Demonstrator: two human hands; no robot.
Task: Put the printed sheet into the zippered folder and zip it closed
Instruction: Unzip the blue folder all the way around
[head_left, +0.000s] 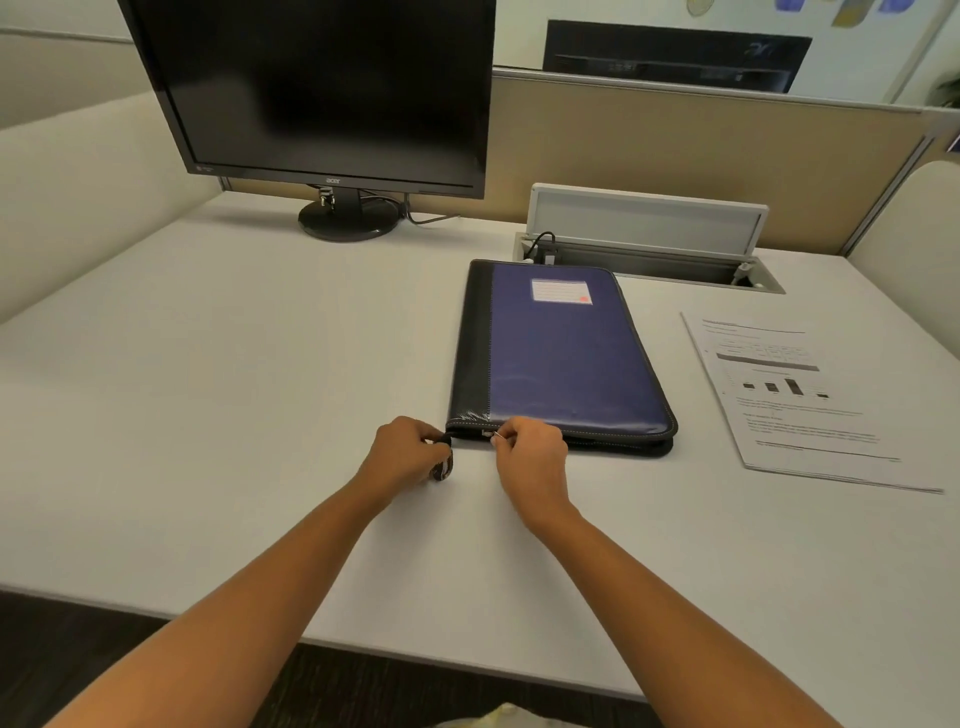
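Head view of a white desk (208, 415) w/ both forearms reaching in from the near edge. The zippered folder (561, 353) lies flat approx. at the ctr of the surface, slightly toward the right edge. Its black spine strip is on the left, its blue cover faces up, and a small lined label (561, 291) sits near its far end. The left hand (405, 452) is at the folder's near-left corner, fingers curled round a short black tab (442, 465) that sticks out there, i.e. clamped on it. The right hand (532, 452) is just beside it on the folder's near side, thumb and forefinger pinched together on the metal zipper pull (494, 436), which sits close to that same corner. The hands are near each other, not touching. Whether the zip teeth right of the pull are joined cannot be told. The printed sheet (795, 400) lies flat toward the right edge, text and a bar chart face up, apart from the folder w/ bare desk btwn them, i.e. not yet inside. Toward the far-left corner stands a monitor (322, 88), screen dark, on a round stand. At the far edge, just behind the folder, is a cable box (644, 218) w/ lid raised. A beige partition (675, 140) runs along the far edge.
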